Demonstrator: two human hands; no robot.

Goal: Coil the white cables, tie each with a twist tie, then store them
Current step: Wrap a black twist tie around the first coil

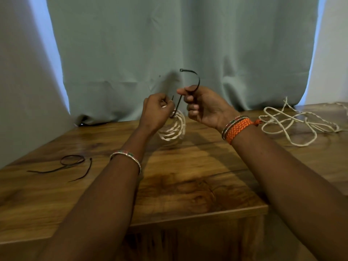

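A coiled white cable (174, 129) hangs in the air above the wooden table (169, 185), held up by my left hand (157, 112). A black twist tie (195, 80) passes through the coil; its short end pokes up by my left fingers. My right hand (202, 105) pinches the tie's long end, which arcs up and over to the left. Another white cable (299, 123) lies loose and tangled on the table at the right.
Two more black ties (72, 162) lie on the table at the left, one looped. A grey-green curtain (178, 44) hangs right behind the table. The table's front edge is near my forearms.
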